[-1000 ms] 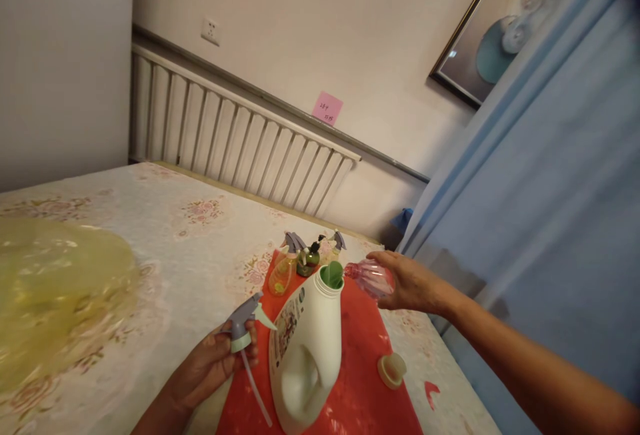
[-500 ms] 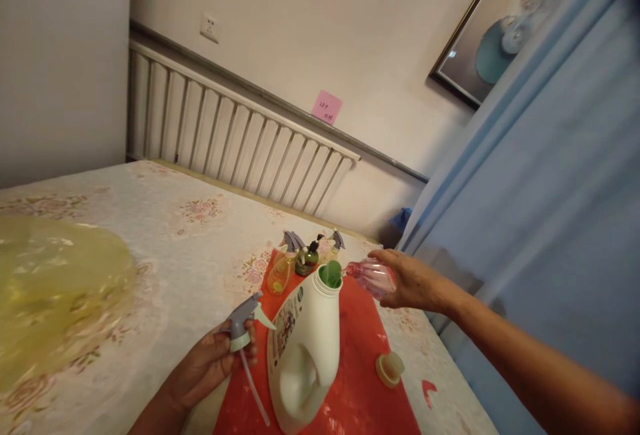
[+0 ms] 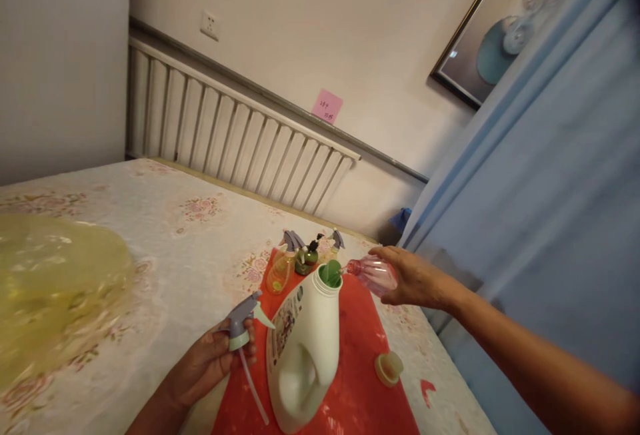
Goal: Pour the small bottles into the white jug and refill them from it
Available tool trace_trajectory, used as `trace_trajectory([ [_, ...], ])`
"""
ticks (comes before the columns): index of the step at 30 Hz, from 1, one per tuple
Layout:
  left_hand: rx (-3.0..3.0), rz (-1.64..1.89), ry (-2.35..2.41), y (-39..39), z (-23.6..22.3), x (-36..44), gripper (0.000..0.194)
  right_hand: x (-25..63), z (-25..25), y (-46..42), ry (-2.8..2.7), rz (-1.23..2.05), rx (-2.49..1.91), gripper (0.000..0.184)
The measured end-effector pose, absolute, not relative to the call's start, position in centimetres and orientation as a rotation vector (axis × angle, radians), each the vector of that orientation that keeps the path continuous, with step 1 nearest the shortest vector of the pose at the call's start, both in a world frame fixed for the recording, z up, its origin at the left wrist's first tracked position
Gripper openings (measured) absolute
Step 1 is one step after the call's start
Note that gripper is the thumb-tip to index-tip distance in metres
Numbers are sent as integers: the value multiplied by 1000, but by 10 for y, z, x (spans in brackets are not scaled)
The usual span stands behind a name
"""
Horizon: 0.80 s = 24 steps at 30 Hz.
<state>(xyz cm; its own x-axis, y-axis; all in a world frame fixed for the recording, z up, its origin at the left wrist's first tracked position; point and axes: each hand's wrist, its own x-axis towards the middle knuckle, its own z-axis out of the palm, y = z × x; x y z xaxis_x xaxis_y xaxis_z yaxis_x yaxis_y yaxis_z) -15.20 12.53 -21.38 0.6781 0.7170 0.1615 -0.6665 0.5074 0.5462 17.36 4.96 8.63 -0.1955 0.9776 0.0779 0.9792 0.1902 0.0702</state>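
My left hand (image 3: 213,358) grips a grey spray head (image 3: 240,320), its pale tube hanging down beside the big white jug (image 3: 313,348). A clear pink bottle (image 3: 375,275) lies tipped on its side in the air in my right hand (image 3: 413,277), its neck pointing left at the jug's mouth. Liquid seems to run from that neck into the green funnel-like spout (image 3: 330,274) in the jug's opening. The jug stands upright on a red mat (image 3: 357,355), with a label on its left side. A pale yellow cap (image 3: 389,368) rests on the mat to the right.
Behind the jug stand a yellowish spray bottle (image 3: 281,272), a green bottle (image 3: 306,258) and another grey-headed sprayer (image 3: 337,240). A large yellow translucent basin (image 3: 60,288) sits at left on the flowered tablecloth (image 3: 165,235). A red scrap (image 3: 427,392) lies right; a blue curtain (image 3: 550,175) hangs there.
Very little differs. The pink bottle and my right hand have shifted very slightly; my left hand with the spray head stays in nearly the same place.
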Motion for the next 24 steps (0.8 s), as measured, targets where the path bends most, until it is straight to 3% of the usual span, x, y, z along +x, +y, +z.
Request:
trace_trajectory([
  [11,601,838,93,125,-214,-153,34,170,89,50,-2437,-224,-1925,66],
  [24,596,831,88,125,-214,-151,35,165,97,52,-2492,-211,-1959,72],
])
